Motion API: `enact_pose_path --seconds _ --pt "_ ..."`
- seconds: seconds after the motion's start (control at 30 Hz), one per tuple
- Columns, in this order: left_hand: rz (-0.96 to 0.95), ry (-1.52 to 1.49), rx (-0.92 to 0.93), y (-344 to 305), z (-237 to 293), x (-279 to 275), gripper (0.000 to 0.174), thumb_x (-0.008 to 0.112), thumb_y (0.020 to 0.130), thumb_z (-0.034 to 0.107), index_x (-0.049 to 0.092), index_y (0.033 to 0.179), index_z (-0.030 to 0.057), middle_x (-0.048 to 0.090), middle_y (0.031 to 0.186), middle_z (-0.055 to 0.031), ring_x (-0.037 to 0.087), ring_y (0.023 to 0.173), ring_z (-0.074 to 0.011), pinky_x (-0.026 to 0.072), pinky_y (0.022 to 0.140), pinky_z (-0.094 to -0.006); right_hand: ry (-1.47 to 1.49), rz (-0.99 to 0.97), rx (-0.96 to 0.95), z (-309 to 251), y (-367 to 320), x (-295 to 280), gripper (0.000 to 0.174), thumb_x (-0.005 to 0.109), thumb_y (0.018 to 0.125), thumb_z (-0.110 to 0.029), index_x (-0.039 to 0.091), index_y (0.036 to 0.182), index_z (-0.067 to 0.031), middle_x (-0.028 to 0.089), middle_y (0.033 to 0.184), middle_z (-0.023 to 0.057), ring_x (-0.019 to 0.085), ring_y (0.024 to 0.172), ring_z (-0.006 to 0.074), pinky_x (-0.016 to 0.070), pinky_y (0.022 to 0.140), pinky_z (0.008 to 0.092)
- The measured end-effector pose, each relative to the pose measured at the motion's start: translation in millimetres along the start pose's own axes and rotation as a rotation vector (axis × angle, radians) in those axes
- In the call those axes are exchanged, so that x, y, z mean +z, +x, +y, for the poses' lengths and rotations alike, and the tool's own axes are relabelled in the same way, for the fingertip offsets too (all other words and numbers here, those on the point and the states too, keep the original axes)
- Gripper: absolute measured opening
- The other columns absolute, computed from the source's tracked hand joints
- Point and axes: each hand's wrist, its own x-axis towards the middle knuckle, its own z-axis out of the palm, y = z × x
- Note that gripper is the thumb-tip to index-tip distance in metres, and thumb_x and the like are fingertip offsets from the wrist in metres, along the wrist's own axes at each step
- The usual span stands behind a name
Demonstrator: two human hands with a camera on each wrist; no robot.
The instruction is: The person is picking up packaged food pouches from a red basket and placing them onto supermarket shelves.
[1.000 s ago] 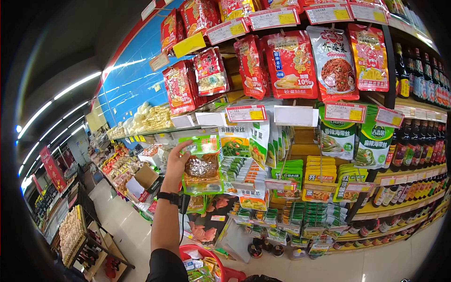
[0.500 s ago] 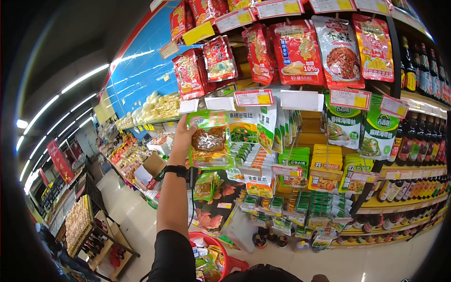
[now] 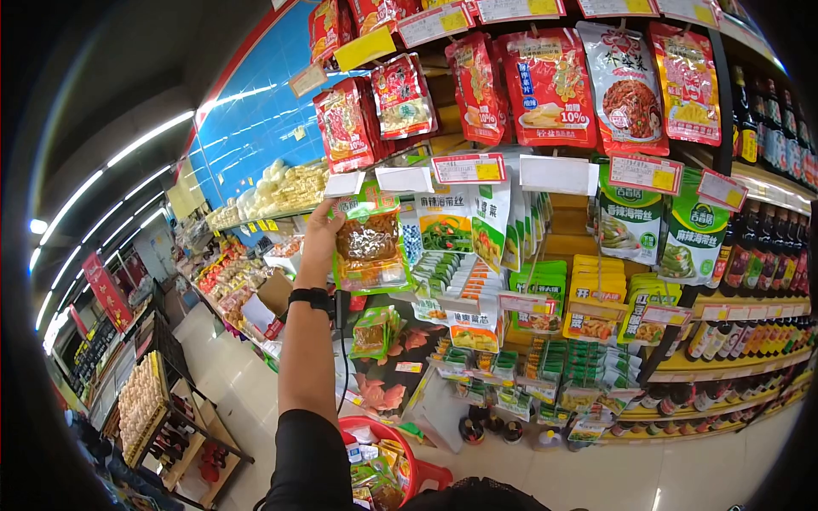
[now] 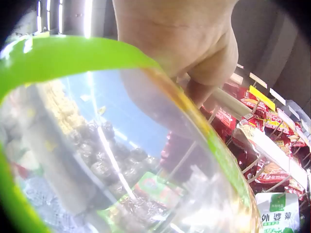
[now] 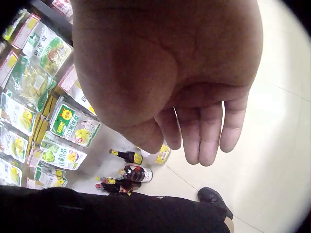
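Note:
My left hand (image 3: 320, 234) grips the upper left edge of a green-edged pouch of brown pickled vegetables (image 3: 371, 238), held upright and slightly tilted before the rack. The left wrist view shows the pouch's clear, shiny side with its green border (image 4: 87, 51), close to the camera below the hand (image 4: 177, 34); the fingertips are mostly hidden there. Similar green-edged pouches (image 3: 371, 332) hang lower down. In the right wrist view my right hand (image 5: 180, 82) hangs palm toward the camera, fingers loosely extended and holding nothing, above the floor.
Red pouches (image 3: 545, 89) hang on the upper hooks, and green-and-white seaweed packets (image 3: 630, 213) hang to the right. A red basket (image 3: 417, 473) with several packets stands below. Dark bottles (image 3: 750, 255) line the right shelves; others (image 5: 138, 173) stand on the floor.
My left hand has lifted the pouch relative to the rack, and a gap now shows above the similar pouches below. The pouch leans more, and the head view has shifted.

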Motion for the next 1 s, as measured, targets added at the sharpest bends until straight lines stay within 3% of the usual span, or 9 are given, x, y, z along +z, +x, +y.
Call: enact_pose_path --seconds 0.03,0.2,0.3,0.43,0.8,1.0 --pt "-0.005 0.008 -0.009 2.0 0.7 -2.8 0.037 0.058 0.094 0.001 0.059 0.131 0.0023 0.063 0.121 -0.0029 0.056 0.104 -0.0104 0.0428 0.093 -0.0282 0.2 0.075 -0.046 -0.8 1.0 7.3 0.017 0.054 0.085 -0.021 0.064 0.084 -0.0074 0.064 0.076 0.0068 0.057 0.063 0.0207 0.0483 0.056 0.0368" --pt "-0.008 -0.031 -0.014 8.7 -8.2 -11.4 0.032 0.057 0.095 0.004 0.062 0.127 0.0021 0.066 0.113 -0.0012 0.056 0.096 -0.0085 0.044 0.087 -0.0256 0.037 0.045 -0.024 -32.3 -8.7 0.2 0.017 0.054 0.086 -0.022 0.061 0.08 -0.008 0.061 0.076 0.0066 0.056 0.068 0.0199 0.0487 0.061 0.0372" --pt "0.016 -0.006 -0.148 3.9 6.0 -9.0 0.029 0.058 0.095 0.003 0.063 0.123 0.0007 0.067 0.109 -0.001 0.056 0.091 -0.0077 0.0446 0.083 -0.0247 0.017 0.024 -0.029 -48.2 -18.9 -0.9 0.018 0.053 0.087 -0.022 0.06 0.079 -0.008 0.06 0.075 0.006 0.055 0.07 0.0199 0.0482 0.064 0.0378" --pt "0.008 0.0 -0.077 8.2 -1.3 -10.3 0.027 0.058 0.094 0.002 0.063 0.12 -0.0017 0.066 0.106 -0.0013 0.056 0.089 -0.0074 0.0449 0.081 -0.0246 0.086 0.012 -0.003 -56.5 -24.6 1.9 0.017 0.054 0.088 -0.022 0.059 0.079 -0.0084 0.06 0.075 0.0054 0.054 0.07 0.0201 0.0478 0.066 0.0376" --pt "-0.018 -0.061 -0.152 -1.4 12.9 -2.2 0.032 0.058 0.094 0.004 0.06 0.126 -0.0009 0.066 0.112 -0.0031 0.059 0.092 -0.0099 0.0463 0.082 -0.0259 0.064 -0.009 -0.074 -35.3 0.1 -5.1 0.015 0.056 0.086 -0.02 0.063 0.081 -0.0076 0.063 0.076 0.0054 0.057 0.068 0.0195 0.0483 0.06 0.0366" --pt "-0.012 0.041 -0.061 1.0 4.2 -6.1 0.031 0.06 0.094 0.007 0.062 0.124 0.0004 0.067 0.108 -0.002 0.058 0.09 -0.0087 0.0467 0.08 -0.0253 0.072 0.002 -0.046 -26.8 10.9 -10.1 0.019 0.054 0.087 -0.022 0.064 0.088 -0.0058 0.064 0.078 0.0063 0.059 0.07 0.0199 0.0493 0.061 0.0366"
